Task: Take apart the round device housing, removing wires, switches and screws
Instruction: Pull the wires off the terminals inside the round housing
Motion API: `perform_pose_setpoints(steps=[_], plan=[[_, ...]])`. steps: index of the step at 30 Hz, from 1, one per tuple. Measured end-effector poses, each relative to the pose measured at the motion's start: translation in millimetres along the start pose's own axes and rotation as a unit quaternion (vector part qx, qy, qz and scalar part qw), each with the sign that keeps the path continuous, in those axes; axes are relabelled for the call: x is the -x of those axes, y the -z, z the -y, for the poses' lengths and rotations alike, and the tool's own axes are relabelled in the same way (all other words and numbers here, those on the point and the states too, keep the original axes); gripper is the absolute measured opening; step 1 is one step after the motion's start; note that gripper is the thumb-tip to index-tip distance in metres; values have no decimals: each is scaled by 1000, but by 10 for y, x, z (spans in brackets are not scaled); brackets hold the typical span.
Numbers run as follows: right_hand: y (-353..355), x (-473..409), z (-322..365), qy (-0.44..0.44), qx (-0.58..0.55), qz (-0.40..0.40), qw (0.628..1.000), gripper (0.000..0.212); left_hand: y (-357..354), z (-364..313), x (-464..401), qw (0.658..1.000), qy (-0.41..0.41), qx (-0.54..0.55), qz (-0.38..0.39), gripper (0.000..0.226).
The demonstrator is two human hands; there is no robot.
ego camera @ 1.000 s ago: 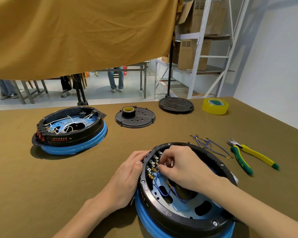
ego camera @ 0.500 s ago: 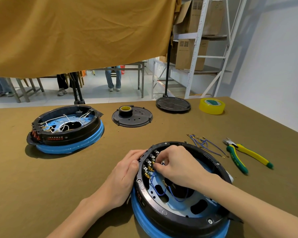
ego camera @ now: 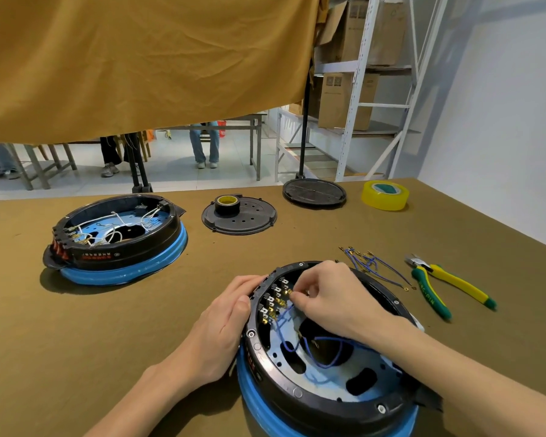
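The round black housing [ego camera: 312, 402] with a blue base ring lies open at the near edge of the table. Its left inner wall carries a row of switches [ego camera: 273, 302] with brass terminals. Blue wires [ego camera: 323, 350] loop across its light blue floor. My left hand [ego camera: 224, 323] rests flat against the housing's outer left rim. My right hand [ego camera: 331, 294] reaches inside, with curled fingertips pinching a wire connector at the switch terminals.
Removed blue wires [ego camera: 372, 266] and yellow-green cutters [ego camera: 448, 290] lie to the right. A second housing [ego camera: 117, 238] with white wires sits at the left. Behind are a black cover with a tape roll [ego camera: 238, 214], another black disc [ego camera: 314, 192] and yellow tape [ego camera: 385, 195].
My right hand's fingers have shifted slightly along the switch terminals. My left hand stays on the rim. The view has drifted a little.
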State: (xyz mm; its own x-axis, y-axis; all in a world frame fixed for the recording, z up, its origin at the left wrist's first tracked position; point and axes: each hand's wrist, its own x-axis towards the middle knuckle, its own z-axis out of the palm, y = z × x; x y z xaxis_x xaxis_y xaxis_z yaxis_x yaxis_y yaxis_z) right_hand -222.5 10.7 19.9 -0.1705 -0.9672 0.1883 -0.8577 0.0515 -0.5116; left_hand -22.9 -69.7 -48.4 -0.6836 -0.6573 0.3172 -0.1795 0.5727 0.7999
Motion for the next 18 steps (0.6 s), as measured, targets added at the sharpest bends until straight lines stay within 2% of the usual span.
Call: perform_pose_setpoints(steps=[4,13,18], plan=[[-34,57,69,36,-12,3,999,17,-3,5,6,1000,0,5,-13,59],[113,132,23,46,-6,-36,998,16,18,-15,8,1000,10,12,-3,64],[286,91,-49,46,-98,-135,985,11,22,-35,13,1000,5,8,-9,65]])
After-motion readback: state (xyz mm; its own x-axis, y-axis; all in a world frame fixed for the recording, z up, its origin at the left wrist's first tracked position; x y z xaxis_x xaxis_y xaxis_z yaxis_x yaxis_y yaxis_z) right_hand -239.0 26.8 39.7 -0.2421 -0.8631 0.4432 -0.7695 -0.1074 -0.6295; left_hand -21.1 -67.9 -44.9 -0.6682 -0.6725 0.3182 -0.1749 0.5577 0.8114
